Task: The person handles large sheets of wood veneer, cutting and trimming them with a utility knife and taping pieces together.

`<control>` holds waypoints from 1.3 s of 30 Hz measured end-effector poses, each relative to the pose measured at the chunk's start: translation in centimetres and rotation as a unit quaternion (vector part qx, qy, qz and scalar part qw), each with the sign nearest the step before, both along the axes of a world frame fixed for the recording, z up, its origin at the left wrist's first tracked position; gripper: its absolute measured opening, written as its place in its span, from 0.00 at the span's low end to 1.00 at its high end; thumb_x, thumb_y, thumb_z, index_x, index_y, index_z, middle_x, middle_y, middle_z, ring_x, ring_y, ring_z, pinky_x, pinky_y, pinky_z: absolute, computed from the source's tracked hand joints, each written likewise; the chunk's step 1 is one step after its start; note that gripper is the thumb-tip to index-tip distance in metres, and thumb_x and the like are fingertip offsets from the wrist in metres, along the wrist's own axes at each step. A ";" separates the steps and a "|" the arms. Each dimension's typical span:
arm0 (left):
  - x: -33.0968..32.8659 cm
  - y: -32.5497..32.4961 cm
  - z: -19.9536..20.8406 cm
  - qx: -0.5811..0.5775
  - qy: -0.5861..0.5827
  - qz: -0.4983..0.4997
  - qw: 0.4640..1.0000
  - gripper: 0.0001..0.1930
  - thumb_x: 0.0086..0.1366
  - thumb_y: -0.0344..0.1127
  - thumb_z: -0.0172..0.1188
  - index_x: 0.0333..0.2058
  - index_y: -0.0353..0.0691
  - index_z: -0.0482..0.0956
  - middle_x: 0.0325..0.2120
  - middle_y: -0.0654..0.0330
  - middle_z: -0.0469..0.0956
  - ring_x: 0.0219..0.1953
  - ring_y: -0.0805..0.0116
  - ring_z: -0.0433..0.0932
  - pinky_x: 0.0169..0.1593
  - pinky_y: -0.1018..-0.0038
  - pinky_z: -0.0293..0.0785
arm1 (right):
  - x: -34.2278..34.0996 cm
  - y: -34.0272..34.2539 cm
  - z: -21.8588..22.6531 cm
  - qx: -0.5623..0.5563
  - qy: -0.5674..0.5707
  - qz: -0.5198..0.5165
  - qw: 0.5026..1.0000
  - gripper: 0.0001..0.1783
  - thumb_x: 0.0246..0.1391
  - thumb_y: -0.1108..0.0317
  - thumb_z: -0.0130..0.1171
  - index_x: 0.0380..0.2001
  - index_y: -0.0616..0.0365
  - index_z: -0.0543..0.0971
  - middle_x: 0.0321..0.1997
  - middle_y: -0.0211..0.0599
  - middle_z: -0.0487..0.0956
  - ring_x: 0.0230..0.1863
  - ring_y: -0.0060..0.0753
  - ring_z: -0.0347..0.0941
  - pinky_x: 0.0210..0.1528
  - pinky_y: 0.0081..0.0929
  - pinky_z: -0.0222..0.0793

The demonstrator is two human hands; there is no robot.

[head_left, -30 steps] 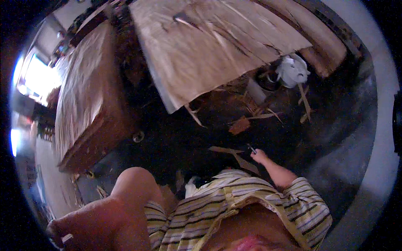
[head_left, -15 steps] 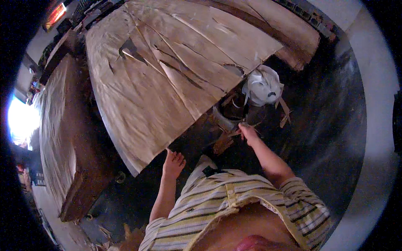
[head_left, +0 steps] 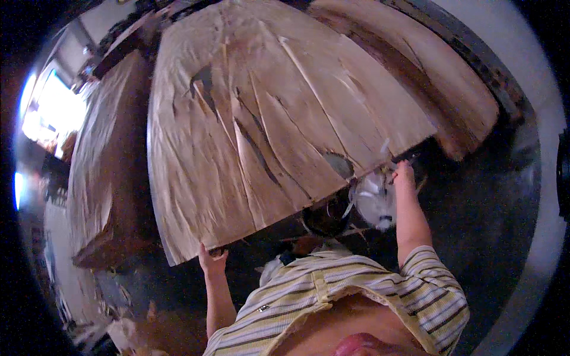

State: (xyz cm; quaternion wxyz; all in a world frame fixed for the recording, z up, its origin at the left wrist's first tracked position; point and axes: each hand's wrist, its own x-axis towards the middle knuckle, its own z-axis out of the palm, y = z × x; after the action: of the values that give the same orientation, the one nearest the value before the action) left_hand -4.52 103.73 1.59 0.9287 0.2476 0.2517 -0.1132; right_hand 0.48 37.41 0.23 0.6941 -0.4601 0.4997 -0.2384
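A wide, thin sheet of wood veneer (head_left: 196,154) lies before me, with splits and ragged holes in its surface. At its near left corner, my left hand (head_left: 212,260) grips the edge, thumb on top and fingers curled beneath. My right hand (head_left: 405,171) is closed at the near edge toward the right corner. Something dark shows by its fingertips, too dim to tell apart from shadow. Just left of that wrist, below the sheet's edge, is a crumpled white plastic bag (head_left: 375,204). A dark round container (head_left: 325,221) sits beside the bag, partly hidden by the sheet.
To the left stands a tall stack of veneer sheets (head_left: 110,166). Another brown stack (head_left: 457,89) lies beyond the sheet on the right. Scraps litter the dark floor (head_left: 469,219), and pale debris (head_left: 127,332) lies at lower left. A wall (head_left: 537,184) curves along the right.
My right hand has moved up and right, from beside the bag and container to the sheet's edge. My left hand has shifted left and now holds the edge. The view has turned slightly.
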 end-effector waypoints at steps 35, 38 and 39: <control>2.2 1.0 -6.5 0.228 0.078 0.375 0.895 0.12 0.60 0.37 0.43 0.35 0.35 0.68 0.31 0.59 0.69 0.33 0.67 0.69 0.37 0.70 0.68 | 10.6 -0.3 -2.6 0.038 -0.052 0.131 0.989 0.24 0.41 0.69 0.54 0.44 0.64 0.64 0.46 0.40 0.66 0.44 0.37 0.64 0.42 0.36 0.65; 5.1 3.3 -8.5 0.207 0.028 0.370 0.905 0.12 0.59 0.38 0.43 0.35 0.36 0.68 0.33 0.58 0.69 0.36 0.64 0.68 0.39 0.67 0.67 | 14.1 1.0 -4.2 0.040 -0.076 0.099 0.991 0.20 0.42 0.66 0.53 0.41 0.61 0.66 0.38 0.38 0.68 0.35 0.35 0.67 0.34 0.33 0.66; 6.6 3.0 -10.2 0.201 -0.008 0.352 0.914 0.13 0.60 0.38 0.43 0.36 0.35 0.67 0.34 0.58 0.69 0.38 0.63 0.68 0.41 0.67 0.66 | 15.3 0.1 -4.6 0.012 -0.041 0.060 0.997 0.21 0.42 0.65 0.53 0.41 0.61 0.66 0.38 0.38 0.68 0.34 0.35 0.67 0.34 0.33 0.66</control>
State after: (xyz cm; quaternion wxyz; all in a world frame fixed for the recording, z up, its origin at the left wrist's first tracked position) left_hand 2.10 106.69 -8.63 0.8411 0.3257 0.3324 0.2757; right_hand 15.74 37.52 -4.35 0.7326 -0.4708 0.4452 -0.2086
